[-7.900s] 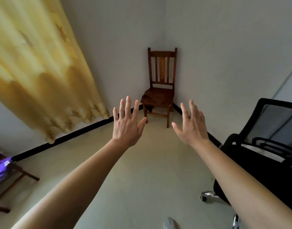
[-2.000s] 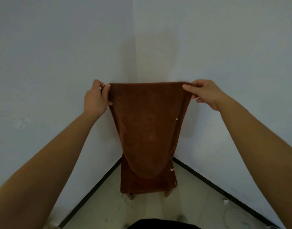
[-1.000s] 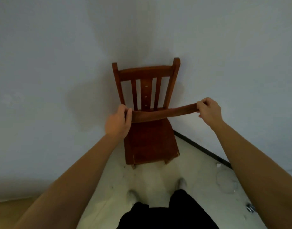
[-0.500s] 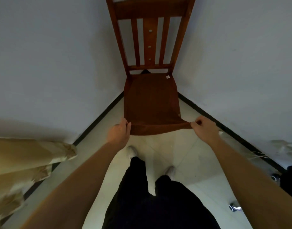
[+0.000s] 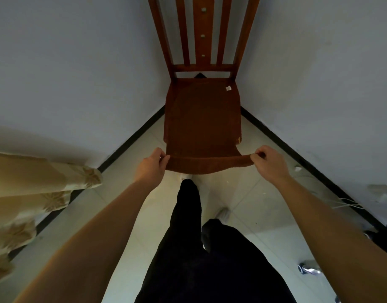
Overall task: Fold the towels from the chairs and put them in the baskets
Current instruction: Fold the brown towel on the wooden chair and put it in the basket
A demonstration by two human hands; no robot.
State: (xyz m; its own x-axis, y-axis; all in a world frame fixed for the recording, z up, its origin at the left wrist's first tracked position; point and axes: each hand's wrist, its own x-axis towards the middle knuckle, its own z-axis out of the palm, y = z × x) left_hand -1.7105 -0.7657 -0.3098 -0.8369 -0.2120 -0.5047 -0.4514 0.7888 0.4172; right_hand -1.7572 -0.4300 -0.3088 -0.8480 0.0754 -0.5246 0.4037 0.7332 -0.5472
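Fingers [image 5: 164, 159] of the left hand [image 5: 150, 168] pinch the near left corner of the brown towel [image 5: 202, 127]; those of the right hand [image 5: 270, 164] pinch its near right corner. The towel's near edge is stretched between them at mid-frame. The rest lies flat over the seat of the chair [image 5: 202, 36], upper centre, in the wall corner. A curtain [image 5: 35, 193] hangs at left.

Both bare forearms reach forward, converging a little, with wrists about level. The left hand [image 5: 152, 166] pinches one near corner of the rust-brown terry towel [image 5: 208, 164] between thumb and curled fingers, knuckles up. The right hand [image 5: 269, 164] pinches the other near corner likewise, well apart from the left.
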